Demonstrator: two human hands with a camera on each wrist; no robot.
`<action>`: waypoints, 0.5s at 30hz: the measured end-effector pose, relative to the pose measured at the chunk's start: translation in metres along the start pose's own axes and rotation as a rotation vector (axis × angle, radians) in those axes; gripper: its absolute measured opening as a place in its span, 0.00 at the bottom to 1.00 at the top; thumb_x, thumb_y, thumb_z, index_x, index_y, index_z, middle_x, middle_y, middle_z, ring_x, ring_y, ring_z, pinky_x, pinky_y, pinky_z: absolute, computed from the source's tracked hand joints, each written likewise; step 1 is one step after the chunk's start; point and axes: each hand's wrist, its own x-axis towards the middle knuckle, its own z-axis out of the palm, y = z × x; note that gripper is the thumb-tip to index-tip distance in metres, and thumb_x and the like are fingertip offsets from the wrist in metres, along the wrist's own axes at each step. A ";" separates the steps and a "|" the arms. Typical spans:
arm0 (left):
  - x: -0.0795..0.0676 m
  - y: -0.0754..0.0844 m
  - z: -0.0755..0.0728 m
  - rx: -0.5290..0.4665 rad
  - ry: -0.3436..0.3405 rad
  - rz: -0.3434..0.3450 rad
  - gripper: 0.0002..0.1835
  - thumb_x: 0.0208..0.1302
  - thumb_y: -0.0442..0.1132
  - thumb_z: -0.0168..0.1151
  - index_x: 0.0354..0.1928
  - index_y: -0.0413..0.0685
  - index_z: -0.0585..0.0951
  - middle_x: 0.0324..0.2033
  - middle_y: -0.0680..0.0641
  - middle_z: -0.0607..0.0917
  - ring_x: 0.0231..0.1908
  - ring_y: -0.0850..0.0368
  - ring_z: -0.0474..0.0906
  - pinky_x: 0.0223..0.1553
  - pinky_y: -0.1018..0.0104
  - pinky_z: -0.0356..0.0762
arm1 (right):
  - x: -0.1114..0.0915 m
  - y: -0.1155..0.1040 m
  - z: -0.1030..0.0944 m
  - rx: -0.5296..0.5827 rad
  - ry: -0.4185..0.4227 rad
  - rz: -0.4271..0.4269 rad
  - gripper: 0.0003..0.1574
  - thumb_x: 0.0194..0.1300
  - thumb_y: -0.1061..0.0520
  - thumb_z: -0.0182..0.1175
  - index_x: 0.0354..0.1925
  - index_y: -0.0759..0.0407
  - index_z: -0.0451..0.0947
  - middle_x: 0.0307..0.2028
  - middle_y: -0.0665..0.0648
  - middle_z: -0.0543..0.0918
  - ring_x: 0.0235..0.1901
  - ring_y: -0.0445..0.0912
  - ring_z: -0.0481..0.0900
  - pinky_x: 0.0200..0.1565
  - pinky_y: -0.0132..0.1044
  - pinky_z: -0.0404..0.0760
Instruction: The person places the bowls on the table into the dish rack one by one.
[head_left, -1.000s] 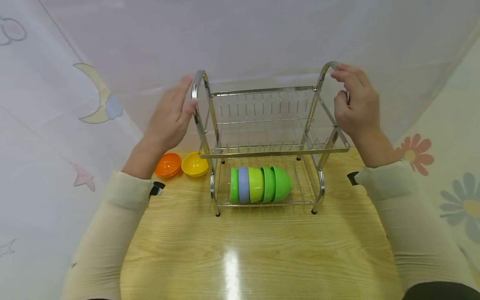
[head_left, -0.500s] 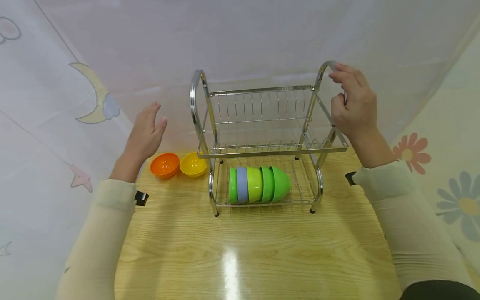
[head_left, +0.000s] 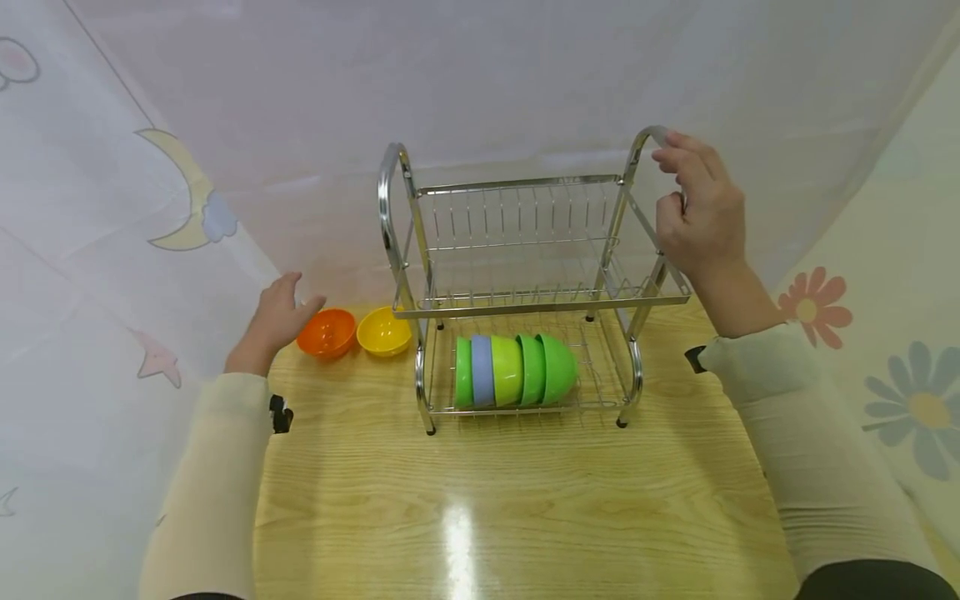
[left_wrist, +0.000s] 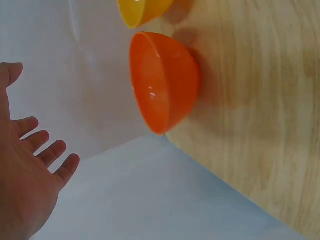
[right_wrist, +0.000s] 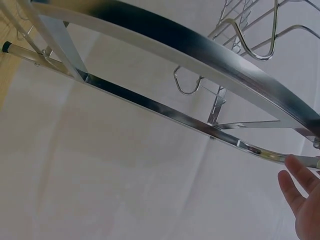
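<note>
My left hand [head_left: 277, 315] hovers just left of an orange bowl [head_left: 327, 333], fingers spread and thumb apart, holding nothing. In the left wrist view a gap shows between that hand [left_wrist: 35, 165] and the orange bowl [left_wrist: 172, 82]. A yellow bowl [head_left: 385, 332] stands to the right of the orange one. My right hand [head_left: 705, 212] holds the right upright of a two-tier metal dish rack [head_left: 517, 310] near its top bend. Fingers of the right hand [right_wrist: 305, 200] reach the bar in the right wrist view; most of that hand is cut off.
On the rack's lower tier several green, yellow-green and lavender bowls [head_left: 507, 371] stand on edge in a row. The upper tier [head_left: 517, 242] is bare wire. A wooden table [head_left: 525, 492] lies below, with a pale curtain [head_left: 525, 75] behind and at both sides.
My left hand has left the rack's left upright and moved left and down to beside the orange bowl. The right hand keeps its place on the rack.
</note>
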 end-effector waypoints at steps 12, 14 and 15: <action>0.001 -0.048 0.045 0.023 -0.103 -0.119 0.63 0.64 0.75 0.51 0.78 0.31 0.41 0.75 0.23 0.43 0.73 0.21 0.41 0.67 0.24 0.50 | -0.002 0.000 0.000 -0.009 0.012 0.002 0.32 0.56 0.69 0.42 0.56 0.64 0.81 0.64 0.52 0.80 0.43 0.59 0.83 0.39 0.42 0.76; 0.001 -0.050 0.048 0.035 -0.112 -0.126 0.65 0.63 0.76 0.52 0.78 0.30 0.39 0.75 0.22 0.42 0.73 0.20 0.41 0.67 0.24 0.50 | -0.002 0.000 0.001 -0.008 0.017 -0.001 0.32 0.56 0.69 0.43 0.56 0.64 0.81 0.63 0.53 0.80 0.44 0.58 0.83 0.38 0.40 0.75; 0.001 -0.050 0.050 0.039 -0.115 -0.132 0.66 0.62 0.77 0.53 0.78 0.30 0.39 0.75 0.22 0.42 0.73 0.20 0.40 0.68 0.24 0.50 | -0.002 0.000 0.002 -0.008 0.021 -0.001 0.32 0.56 0.69 0.43 0.56 0.64 0.81 0.63 0.53 0.80 0.44 0.58 0.83 0.38 0.36 0.74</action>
